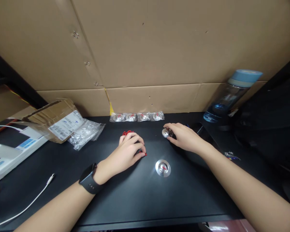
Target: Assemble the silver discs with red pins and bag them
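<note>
My left hand (pixel 130 149), with a dark watch on the wrist, is low over the black table with its fingers curled. Red cord (pixel 127 132) shows past its fingertips, and a bit more red pokes out by the thumb, which pinches it. The rest of the cord is hidden under the palm. My right hand (pixel 183 137) grips a small silver cymbal (pixel 167 132) by its edge, between thumb and fingers. A second small cymbal (pixel 163 168), domed with red at its centre, lies flat nearer me, between the two hands and touched by neither.
Several cymbals in clear wrappers (pixel 143 117) line the cardboard wall. To the left are an open cardboard box (pixel 60 120), crumpled clear bags (pixel 85 133), a white power strip (pixel 19 153) and a white cable (pixel 36 196). A blue-lidded bottle (pixel 228 96) stands at back right.
</note>
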`<state>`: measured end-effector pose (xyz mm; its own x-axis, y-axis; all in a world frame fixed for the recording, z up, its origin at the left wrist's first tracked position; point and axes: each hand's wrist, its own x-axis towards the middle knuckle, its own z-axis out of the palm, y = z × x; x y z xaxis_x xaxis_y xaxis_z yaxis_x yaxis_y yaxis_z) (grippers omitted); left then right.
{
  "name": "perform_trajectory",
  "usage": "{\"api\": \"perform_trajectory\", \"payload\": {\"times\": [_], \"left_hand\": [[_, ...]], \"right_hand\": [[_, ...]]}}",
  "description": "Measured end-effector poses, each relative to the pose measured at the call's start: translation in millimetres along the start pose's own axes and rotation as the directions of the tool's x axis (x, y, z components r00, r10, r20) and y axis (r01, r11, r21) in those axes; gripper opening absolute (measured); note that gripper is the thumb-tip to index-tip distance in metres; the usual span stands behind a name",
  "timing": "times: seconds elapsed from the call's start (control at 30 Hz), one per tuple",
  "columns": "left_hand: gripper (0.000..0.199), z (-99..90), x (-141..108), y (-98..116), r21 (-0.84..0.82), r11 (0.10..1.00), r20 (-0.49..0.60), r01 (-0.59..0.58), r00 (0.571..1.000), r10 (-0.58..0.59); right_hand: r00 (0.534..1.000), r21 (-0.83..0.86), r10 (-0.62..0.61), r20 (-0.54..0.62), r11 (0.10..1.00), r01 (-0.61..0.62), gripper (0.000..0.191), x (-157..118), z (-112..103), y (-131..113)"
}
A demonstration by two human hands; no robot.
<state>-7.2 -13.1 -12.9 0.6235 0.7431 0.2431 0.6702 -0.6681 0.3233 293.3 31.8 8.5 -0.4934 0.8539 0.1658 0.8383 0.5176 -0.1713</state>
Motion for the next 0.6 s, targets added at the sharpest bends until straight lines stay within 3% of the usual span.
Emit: {"api": "perform_trajectory", "payload": {"times": [0.27,0.6], "left_hand": [[0.009,-0.8,1.1,7.3,0.017,0.999,0.005,-0.028,1.000,0.028],[0.012,-1.8,1.6,6.3,-0.015,1.000,-0.080,0.027,0.996,-0.028]], "right_hand": [[1.000,0.024,0.006,0.005,1.000,-0.007,0.033,-0.3,-3.6,2.1],[1.000,0.035,0.028,-0.013,0.999,-0.027,0.034,-1.0,-7.1,3.6]]}}
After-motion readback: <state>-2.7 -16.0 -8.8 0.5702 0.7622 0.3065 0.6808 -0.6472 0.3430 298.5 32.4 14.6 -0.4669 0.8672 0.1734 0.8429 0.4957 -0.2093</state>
